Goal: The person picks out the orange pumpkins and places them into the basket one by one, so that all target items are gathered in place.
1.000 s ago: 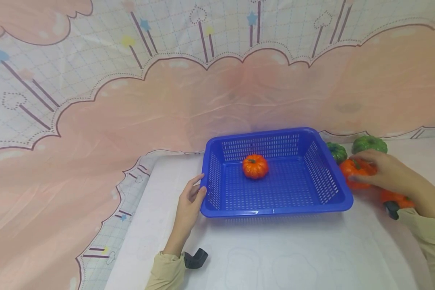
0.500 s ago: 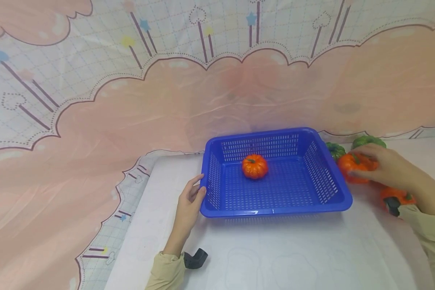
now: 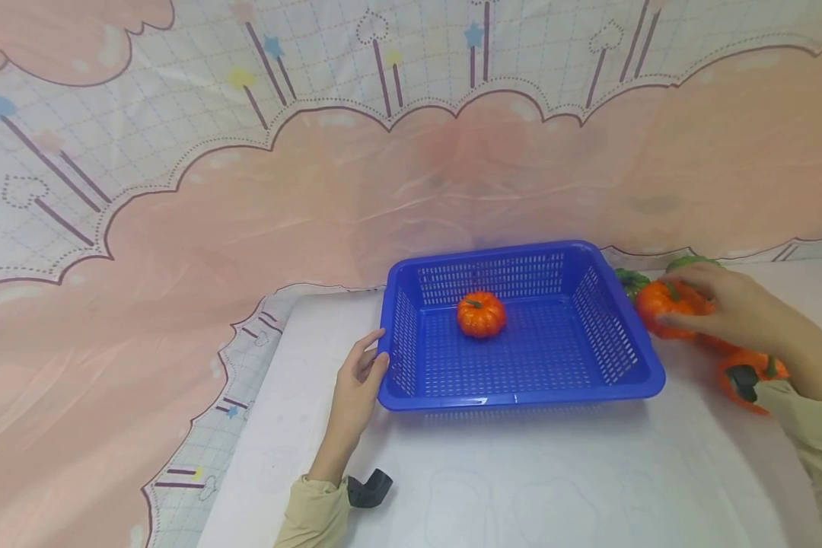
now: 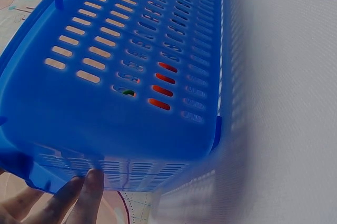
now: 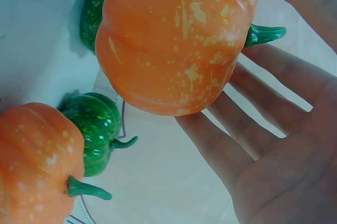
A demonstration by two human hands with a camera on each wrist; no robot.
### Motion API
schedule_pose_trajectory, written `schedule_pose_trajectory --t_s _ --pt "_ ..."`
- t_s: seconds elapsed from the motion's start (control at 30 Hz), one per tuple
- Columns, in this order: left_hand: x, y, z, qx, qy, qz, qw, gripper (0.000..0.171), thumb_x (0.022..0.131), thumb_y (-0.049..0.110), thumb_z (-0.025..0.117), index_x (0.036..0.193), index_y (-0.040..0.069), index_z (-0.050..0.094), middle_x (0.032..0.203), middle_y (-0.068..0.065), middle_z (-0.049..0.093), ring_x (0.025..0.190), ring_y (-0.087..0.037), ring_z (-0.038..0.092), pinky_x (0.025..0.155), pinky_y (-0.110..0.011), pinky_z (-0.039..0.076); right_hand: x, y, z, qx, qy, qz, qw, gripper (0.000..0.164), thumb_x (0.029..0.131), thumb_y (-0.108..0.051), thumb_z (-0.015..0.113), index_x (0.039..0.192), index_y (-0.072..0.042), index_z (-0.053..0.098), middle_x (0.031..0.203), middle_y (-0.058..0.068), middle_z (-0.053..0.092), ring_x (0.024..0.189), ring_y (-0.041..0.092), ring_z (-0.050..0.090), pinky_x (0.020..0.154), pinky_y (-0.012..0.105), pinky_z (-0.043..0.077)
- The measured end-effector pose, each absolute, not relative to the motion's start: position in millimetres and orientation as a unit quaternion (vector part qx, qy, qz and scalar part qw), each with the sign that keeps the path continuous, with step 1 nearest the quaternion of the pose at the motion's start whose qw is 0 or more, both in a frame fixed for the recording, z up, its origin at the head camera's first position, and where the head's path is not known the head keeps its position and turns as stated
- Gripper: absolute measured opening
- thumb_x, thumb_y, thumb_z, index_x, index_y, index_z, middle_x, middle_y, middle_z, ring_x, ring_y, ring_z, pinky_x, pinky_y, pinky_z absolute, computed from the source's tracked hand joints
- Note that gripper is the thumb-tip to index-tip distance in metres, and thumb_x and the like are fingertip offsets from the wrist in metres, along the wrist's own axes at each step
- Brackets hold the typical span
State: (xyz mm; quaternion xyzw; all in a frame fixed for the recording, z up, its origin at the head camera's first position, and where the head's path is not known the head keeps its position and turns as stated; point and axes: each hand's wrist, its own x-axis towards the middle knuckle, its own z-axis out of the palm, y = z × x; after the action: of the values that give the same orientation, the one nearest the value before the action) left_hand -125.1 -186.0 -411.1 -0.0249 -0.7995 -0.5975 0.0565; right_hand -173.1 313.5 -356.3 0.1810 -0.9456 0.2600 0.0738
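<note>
My right hand point(image 3: 747, 312) grips an orange pumpkin point(image 3: 657, 308) between thumb and fingers, just off the basket's right side. In the right wrist view this pumpkin point(image 5: 176, 40) is speckled yellow, with a green stem beside the fingers. A blue plastic basket point(image 3: 520, 399) with slotted walls holds one small orange pumpkin point(image 3: 481, 314). My left hand point(image 3: 356, 388) touches the basket's left rim with thumb and fingertips. In the left wrist view, the fingertips point(image 4: 92, 182) rest against the basket's outer wall.
Behind the right hand are a green pumpkin point(image 3: 632, 283) and another green one point(image 3: 692, 262), partly hidden. More orange shows near the right wrist, where a pumpkin point(image 3: 753, 361) lies on the white table point(image 3: 520, 479). A patterned pink cloth point(image 3: 418, 198) hangs behind.
My right hand has raised the gripped pumpkin slightly up and to the left in the head view, uncovering more orange below it. The left hand and basket stay nearly still.
</note>
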Motion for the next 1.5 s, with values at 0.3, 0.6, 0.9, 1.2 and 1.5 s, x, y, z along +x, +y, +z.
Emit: schedule_pose_trajectory --t_s 0.3,0.6,0.9,1.2,1.5 --pt "-125 -187 -413 -0.026 -0.796 -0.602 0.054 0.045 0.102 0.031 0.056 0.145 0.018 0.049 0.131 -0.019 0.063 0.123 -0.033 0.060 0.107 -0.051 0.045 -174 308 -347 0.192 -0.942 0.261 0.081 0.056 0.078 -0.019 0.085 0.128 -0.008 0.063 0.126 0.018 0.062 0.118 0.036 0.051 0.096 0.057 0.039" --pt "-125 -187 -413 -0.028 -0.795 -0.603 0.054 0.046 0.102 0.032 0.057 0.145 0.019 0.049 0.131 -0.019 0.063 0.125 -0.034 0.059 0.108 -0.052 0.044 -173 306 -340 0.191 -0.944 0.256 0.083 0.051 0.079 -0.019 0.085 0.125 -0.009 0.065 0.126 0.017 0.062 0.117 0.038 0.051 0.093 0.053 0.042" --pt "-126 -187 -413 -0.023 -0.798 -0.599 0.055 0.045 0.102 0.032 0.057 0.144 0.019 0.049 0.131 -0.019 0.063 0.125 -0.034 0.059 0.108 -0.054 0.043 -173 303 -331 0.166 -0.948 0.267 0.048 0.057 0.081 -0.022 0.084 0.129 -0.005 0.060 0.135 0.024 0.051 0.126 0.048 0.041 0.096 0.073 0.035" --pt "-126 -186 -413 -0.023 -0.799 -0.599 0.054 0.045 0.102 0.032 0.057 0.145 0.019 0.049 0.131 -0.019 0.063 0.125 -0.034 0.059 0.109 -0.053 0.043 -174 298 -324 0.164 -0.952 0.252 0.057 0.060 0.080 -0.024 0.084 0.131 -0.002 0.059 0.135 0.027 0.051 0.124 0.049 0.043 0.096 0.072 0.037" --pt "-126 -186 -412 -0.024 -0.800 -0.597 0.058 0.045 0.102 0.030 0.057 0.145 0.018 0.049 0.132 -0.019 0.062 0.125 -0.034 0.059 0.108 -0.052 0.044 -178 295 -321 0.193 -0.943 0.257 0.085 0.056 0.076 -0.016 0.086 0.125 -0.003 0.063 0.128 0.023 0.057 0.122 0.045 0.046 0.097 0.069 0.037"
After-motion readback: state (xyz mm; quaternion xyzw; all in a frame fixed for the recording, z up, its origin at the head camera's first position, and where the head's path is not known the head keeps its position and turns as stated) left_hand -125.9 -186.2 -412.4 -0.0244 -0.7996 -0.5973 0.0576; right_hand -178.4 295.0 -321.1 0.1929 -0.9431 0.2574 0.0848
